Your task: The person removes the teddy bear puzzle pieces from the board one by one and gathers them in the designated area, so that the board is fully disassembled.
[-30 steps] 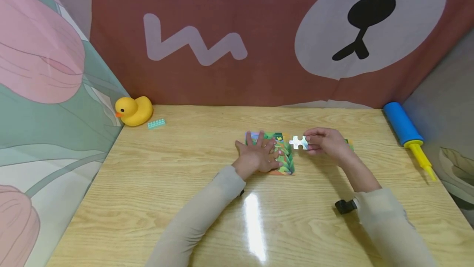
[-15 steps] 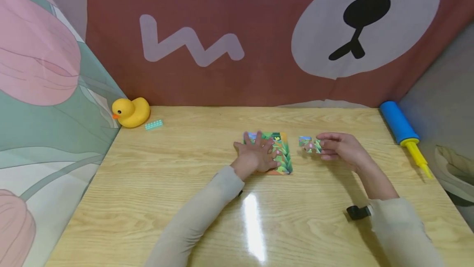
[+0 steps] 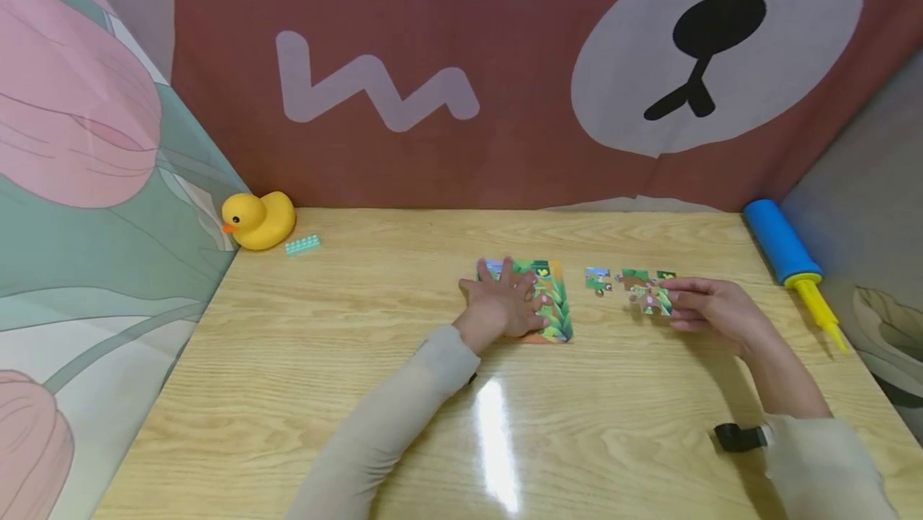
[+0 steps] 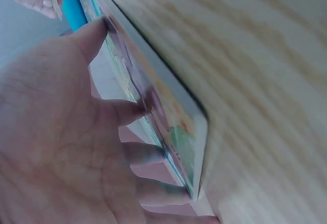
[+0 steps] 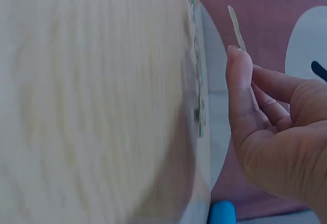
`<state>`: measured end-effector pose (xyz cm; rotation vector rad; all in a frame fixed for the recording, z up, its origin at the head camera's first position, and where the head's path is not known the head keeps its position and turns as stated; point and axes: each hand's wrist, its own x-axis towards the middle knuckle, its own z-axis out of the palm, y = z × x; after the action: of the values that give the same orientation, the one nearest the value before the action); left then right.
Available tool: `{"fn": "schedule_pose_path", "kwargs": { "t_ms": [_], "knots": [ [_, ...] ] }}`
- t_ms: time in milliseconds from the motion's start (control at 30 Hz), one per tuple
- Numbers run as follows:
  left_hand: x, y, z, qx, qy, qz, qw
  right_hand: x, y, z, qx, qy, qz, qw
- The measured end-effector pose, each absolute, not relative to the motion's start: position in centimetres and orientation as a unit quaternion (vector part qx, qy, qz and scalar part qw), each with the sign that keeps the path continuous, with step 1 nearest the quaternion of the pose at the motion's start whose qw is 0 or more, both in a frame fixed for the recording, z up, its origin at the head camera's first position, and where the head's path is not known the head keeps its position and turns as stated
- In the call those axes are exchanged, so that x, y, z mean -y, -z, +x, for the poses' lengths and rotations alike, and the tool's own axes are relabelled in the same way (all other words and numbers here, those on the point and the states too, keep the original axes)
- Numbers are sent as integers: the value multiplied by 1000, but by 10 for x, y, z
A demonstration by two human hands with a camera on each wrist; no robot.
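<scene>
A colourful puzzle board (image 3: 560,308) lies flat on the table, partly covered by my left hand (image 3: 497,305). The fingers of that hand are spread, and in the left wrist view their tips touch the board's face (image 4: 179,127). Off to the right, my right hand (image 3: 721,312) pinches a jigsaw piece (image 3: 652,301) between thumb and fingers. Seen edge-on in the right wrist view, the held piece (image 5: 236,27) is above the tabletop. Just behind it lie several loose puzzle pieces (image 3: 598,280), some partly hidden by the held piece and fingers.
A yellow rubber duck (image 3: 258,220) and a turquoise toy brick (image 3: 302,244) sit at the table's back left. At the right edge lies a blue and yellow hand pump (image 3: 786,243). Printed cloth (image 3: 433,167) hangs behind the wooden table (image 3: 324,360).
My right hand has moved right and toward me, away from the board, with the jigsaw piece. Loose pieces behind it have come into view. The left hand has stayed on the board.
</scene>
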<state>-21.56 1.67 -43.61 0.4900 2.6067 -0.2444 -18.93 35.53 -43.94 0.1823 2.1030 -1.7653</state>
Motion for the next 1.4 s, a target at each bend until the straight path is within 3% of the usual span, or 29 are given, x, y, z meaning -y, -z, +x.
{"fn": "schedule_pose_path", "kwargs": {
  "t_ms": [667, 1400],
  "knots": [
    [-16, 438, -213, -955, 77, 163, 237, -393, 457, -176, -771, 590, 105, 217],
    [-17, 433, -214, -952, 82, 178, 236, -404, 450, -179, -779, 581, 113, 206]
  ]
}}
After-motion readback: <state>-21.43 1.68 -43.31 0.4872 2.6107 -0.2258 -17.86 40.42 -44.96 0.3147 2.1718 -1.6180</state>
